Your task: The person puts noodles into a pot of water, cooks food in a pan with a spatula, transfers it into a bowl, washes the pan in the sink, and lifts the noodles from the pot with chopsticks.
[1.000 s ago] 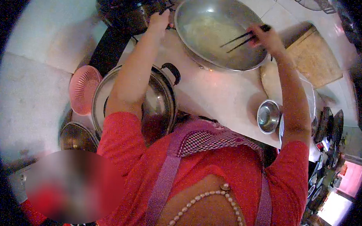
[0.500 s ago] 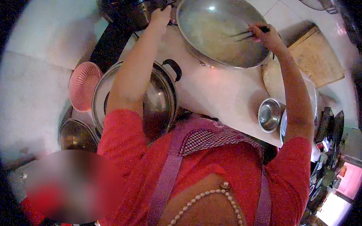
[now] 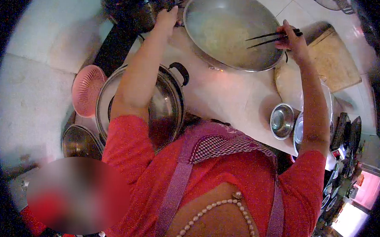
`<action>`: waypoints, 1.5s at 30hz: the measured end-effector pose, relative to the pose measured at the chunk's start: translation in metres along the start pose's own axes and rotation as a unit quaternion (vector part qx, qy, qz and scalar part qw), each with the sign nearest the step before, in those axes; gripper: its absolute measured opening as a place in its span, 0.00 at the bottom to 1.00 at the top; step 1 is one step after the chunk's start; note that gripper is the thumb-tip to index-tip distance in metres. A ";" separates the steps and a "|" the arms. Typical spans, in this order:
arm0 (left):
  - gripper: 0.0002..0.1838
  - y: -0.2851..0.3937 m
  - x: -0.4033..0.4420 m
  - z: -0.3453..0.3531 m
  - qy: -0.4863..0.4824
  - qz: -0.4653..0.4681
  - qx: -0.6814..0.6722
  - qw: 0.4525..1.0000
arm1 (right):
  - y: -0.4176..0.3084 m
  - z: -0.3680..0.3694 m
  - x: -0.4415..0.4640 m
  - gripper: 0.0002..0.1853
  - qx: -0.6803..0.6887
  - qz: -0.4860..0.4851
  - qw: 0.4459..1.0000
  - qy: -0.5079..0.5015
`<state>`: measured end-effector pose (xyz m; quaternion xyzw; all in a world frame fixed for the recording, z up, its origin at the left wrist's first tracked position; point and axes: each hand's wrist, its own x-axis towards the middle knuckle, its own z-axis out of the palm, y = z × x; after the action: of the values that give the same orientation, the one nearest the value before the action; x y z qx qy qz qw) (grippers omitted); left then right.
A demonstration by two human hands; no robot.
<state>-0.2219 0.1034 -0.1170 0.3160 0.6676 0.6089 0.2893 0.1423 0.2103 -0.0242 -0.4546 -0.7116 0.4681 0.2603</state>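
Observation:
A wide metal wok [image 3: 260, 62] contains cloudy, pale liquid. Over its right side, my right hand [image 3: 290, 38] is closed around a pair of black chopsticks [image 3: 265, 37]. Their tips point left, spread a little apart above the liquid. Beyond the wok's left rim, my left hand [image 3: 167, 19] is closed, between the wok and a dark pot [image 3: 146, 10]. Whatever its fingers grip is hidden from view.
A lidded metal pot [image 3: 167, 100] with a black handle stands below my left forearm, beside a pink plastic basket [image 3: 88, 90]. At right are a small metal bowl [image 3: 282, 121] and a wooden board [image 3: 334, 59]. A blurred patch covers the lower left.
My right hand has moved up and to the right with the chopsticks, drawing their tips back toward the wok's right side. My left hand has barely shifted.

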 end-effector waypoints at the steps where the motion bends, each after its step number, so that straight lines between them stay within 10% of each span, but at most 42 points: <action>1: 0.18 -0.004 0.003 0.000 0.006 0.003 0.010 1.000 | 0.004 0.002 0.003 0.24 0.021 0.007 1.000 0.007; 10: 0.26 0.000 0.007 0.002 0.081 0.005 0.161 0.984 | 0.082 0.072 0.096 0.23 0.313 0.102 0.939 0.098; 15: 0.21 -0.020 0.028 0.001 0.046 -0.063 0.097 0.992 | 0.191 0.083 0.187 0.22 0.131 -0.104 0.981 0.103; 17: 0.18 0.019 -0.007 0.004 0.033 -0.082 0.061 0.994 | 0.177 0.085 0.182 0.22 0.282 0.012 0.951 0.127; 19: 0.16 0.019 -0.010 0.006 0.040 -0.061 0.032 0.997 | 0.122 0.092 0.153 0.21 0.543 0.213 0.799 0.148; 27: 0.15 0.005 0.003 0.004 0.058 -0.065 0.047 0.995 | 0.039 0.090 0.104 0.20 0.618 0.167 0.748 0.175; 36: 0.17 0.015 -0.004 0.006 0.053 -0.098 -0.006 0.994 | -0.020 -0.013 0.051 0.23 0.190 0.077 0.978 -0.035; 41: 0.16 0.034 -0.018 0.008 0.072 -0.083 0.048 0.993 | 0.010 -0.013 0.038 0.28 -0.022 0.128 0.984 -0.123; 45: 0.15 0.015 -0.008 0.009 0.077 -0.075 0.005 0.994 | 0.065 0.014 0.072 0.29 -0.196 -0.177 0.960 -0.088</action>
<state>-0.2084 0.1040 -0.1027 0.2188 0.7130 0.6045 0.2800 0.1248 0.2776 -0.0928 -0.3204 -0.8787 0.3038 0.1814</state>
